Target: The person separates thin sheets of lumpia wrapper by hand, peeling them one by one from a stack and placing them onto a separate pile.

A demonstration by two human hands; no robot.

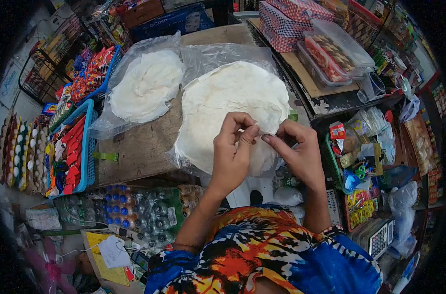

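A large stack of thin, round white sheets (203,115) lies on clear plastic at the middle of the wooden table (140,152). Over its lower right part, my left hand (236,147) and my right hand (296,149) come close together, each with thumb and forefinger pinched on the edge of the top sheet, which is lifted a little between them. A smaller pile of crumpled white sheets (147,85) rests on another plastic bag to the left.
Blue baskets (90,142) of snack packets and egg trays (31,147) stand at the left. Bottles (157,215) fill the space below the table. Clear food containers (330,59) and checkered boxes (281,32) sit at the upper right, a green basket (333,161) below them.
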